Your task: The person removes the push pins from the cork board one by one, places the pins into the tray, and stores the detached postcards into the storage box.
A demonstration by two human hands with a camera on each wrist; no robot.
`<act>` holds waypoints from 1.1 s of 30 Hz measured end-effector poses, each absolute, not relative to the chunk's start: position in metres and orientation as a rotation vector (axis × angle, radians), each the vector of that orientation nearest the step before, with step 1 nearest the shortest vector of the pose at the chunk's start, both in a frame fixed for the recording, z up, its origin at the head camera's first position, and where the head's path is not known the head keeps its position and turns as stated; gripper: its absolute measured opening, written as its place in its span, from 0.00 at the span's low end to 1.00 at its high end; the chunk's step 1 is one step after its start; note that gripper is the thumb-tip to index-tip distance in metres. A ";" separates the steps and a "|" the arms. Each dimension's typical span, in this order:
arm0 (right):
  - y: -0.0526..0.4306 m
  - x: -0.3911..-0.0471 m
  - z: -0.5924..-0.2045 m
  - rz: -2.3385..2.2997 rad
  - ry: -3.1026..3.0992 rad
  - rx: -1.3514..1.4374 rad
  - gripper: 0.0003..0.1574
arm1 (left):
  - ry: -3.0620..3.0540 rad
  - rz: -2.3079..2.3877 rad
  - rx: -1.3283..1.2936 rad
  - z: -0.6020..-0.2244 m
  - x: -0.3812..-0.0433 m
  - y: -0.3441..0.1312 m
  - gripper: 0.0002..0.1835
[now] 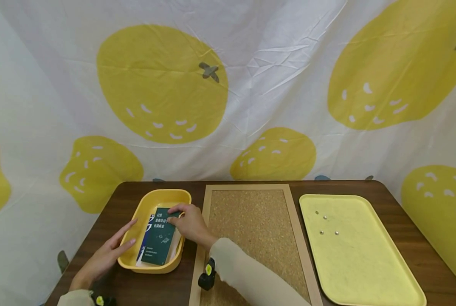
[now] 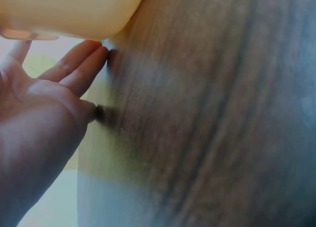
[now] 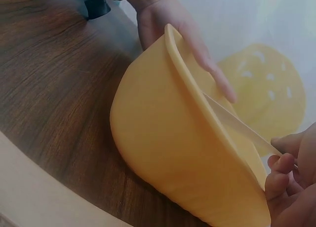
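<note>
A yellow plastic bin stands on the left of the table with several cards in it. Uppermost is a dark green card with white print; a blue-and-white card shows along its left side. My right hand reaches over the bin's right rim and pinches the green card's upper right edge between thumb and fingers. In the right wrist view, the pinched card tilts up past the rim. On the bin's left side rests my left hand, fingers straight, thumb over the rim; the left wrist view shows its fingers against the outer wall.
A wood-framed corkboard lies in the table's middle, under my right forearm. To its right is a pale yellow tray with several small metallic pieces. A lemon-patterned curtain hangs behind the dark wooden table.
</note>
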State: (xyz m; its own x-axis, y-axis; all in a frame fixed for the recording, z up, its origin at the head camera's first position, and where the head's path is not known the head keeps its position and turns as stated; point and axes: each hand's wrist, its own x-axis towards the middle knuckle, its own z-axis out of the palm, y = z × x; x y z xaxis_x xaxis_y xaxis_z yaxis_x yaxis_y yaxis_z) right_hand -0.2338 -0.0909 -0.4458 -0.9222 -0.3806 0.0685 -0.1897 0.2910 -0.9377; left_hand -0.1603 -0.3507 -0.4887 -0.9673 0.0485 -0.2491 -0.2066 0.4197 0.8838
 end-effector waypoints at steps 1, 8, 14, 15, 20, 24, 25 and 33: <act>-0.091 -0.234 -0.446 -1.690 2.390 -0.545 0.09 | 2.437 1.568 -0.147 -0.489 -0.160 -0.351 0.40; -0.093 -0.232 -0.447 -1.662 2.409 -0.600 0.11 | 2.432 1.570 -0.150 -0.490 -0.160 -0.351 0.40; -0.094 -0.232 -0.447 -1.596 2.455 -0.673 0.14 | 2.432 1.602 -0.117 -0.490 -0.160 -0.351 0.40; -0.094 -0.232 -0.447 -1.581 2.459 -0.678 0.15 | 2.433 1.604 -0.116 -0.490 -0.160 -0.351 0.39; -0.094 -0.232 -0.446 -1.524 2.455 -0.666 0.18 | 2.438 1.594 -0.127 -0.490 -0.160 -0.351 0.39; -0.095 -0.233 -0.446 -1.496 2.466 -0.661 0.20 | 2.433 1.584 -0.147 -0.491 -0.160 -0.352 0.40; -0.096 -0.233 -0.446 -1.490 2.472 -0.662 0.20 | 2.433 1.579 -0.150 -0.491 -0.160 -0.352 0.40; -0.096 -0.234 -0.447 -1.465 2.500 -0.694 0.24 | 2.442 1.553 -0.164 -0.491 -0.161 -0.351 0.41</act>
State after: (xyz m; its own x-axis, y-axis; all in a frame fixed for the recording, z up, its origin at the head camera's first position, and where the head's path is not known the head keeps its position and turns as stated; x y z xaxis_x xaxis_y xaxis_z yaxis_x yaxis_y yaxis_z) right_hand -0.2341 -0.0955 -0.4471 -0.8791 -0.4676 0.0923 -0.3090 0.4117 -0.8573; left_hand -0.1607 -0.3509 -0.4907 -0.9643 0.0352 -0.2624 -0.2227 0.4280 0.8759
